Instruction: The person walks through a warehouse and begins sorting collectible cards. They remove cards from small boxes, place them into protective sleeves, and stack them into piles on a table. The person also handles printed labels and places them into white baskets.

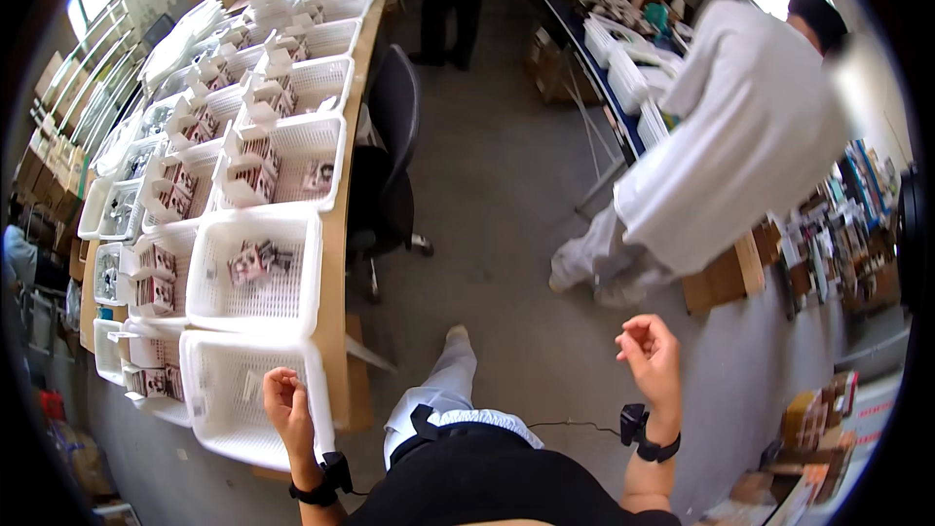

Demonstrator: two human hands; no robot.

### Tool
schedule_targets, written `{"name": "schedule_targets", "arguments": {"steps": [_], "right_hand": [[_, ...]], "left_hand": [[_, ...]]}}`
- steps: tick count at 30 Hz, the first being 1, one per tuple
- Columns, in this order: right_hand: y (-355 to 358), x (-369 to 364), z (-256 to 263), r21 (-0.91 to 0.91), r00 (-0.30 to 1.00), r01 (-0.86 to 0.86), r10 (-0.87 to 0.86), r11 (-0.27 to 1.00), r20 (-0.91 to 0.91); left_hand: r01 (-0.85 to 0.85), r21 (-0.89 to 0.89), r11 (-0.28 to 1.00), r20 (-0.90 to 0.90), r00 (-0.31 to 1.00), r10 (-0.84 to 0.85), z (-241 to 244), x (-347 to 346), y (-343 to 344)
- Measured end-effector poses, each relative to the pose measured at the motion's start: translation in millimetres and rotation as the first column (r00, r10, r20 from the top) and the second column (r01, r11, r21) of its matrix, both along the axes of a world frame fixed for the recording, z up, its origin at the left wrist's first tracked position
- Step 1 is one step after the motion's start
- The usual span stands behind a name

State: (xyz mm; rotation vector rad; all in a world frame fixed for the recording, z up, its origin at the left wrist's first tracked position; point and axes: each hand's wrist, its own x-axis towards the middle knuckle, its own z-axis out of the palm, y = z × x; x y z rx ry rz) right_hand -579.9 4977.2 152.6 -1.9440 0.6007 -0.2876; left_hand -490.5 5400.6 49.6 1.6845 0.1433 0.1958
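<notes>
My left hand [286, 403] is raised in front of the nearest white plastic basket [212, 409], its fingers loosely curled and nothing visible in them. That basket has a small pale piece [250, 386] on its floor. Just beyond it, another white basket [256, 234] contains a few small printed packs [248, 265]. Off to my right, my right hand [650, 358] hangs over the floor, bent at the fingers with a small gap to the thumb. No object shows in it. Black bands with small devices circle both wrists.
Rows of white baskets with printed packs in open cartons [155, 285] line the wooden table [334, 277]. A black office chair [394, 131] stands beside it. A co-worker in a pale coat [738, 139] leans at the right table; another person [459, 7] stands farther off. Cardboard boxes [811, 416] are at right.
</notes>
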Motion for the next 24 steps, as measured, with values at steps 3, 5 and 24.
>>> {"name": "schedule_targets", "arguments": {"steps": [3, 5, 24], "right_hand": [[-30, 76, -2, 0.040, 0.995, -0.092, 0.091, 0.995, 0.035], [-48, 117, -1, 0.063, 0.989, -0.141, 0.138, 0.988, 0.054], [-85, 417, -10, 0.072, 0.681, -0.732, 0.727, 0.677, 0.088]], "left_hand": [[-0.012, -0.025, 1.000, 0.003, 1.000, 0.012, -1, 51, -34], [-0.057, -0.018, 0.998, 0.015, 0.998, 0.057, 13, 80, -61], [-0.807, 0.182, 0.562, 0.018, 0.575, 0.818, 14, -35, -130]]}}
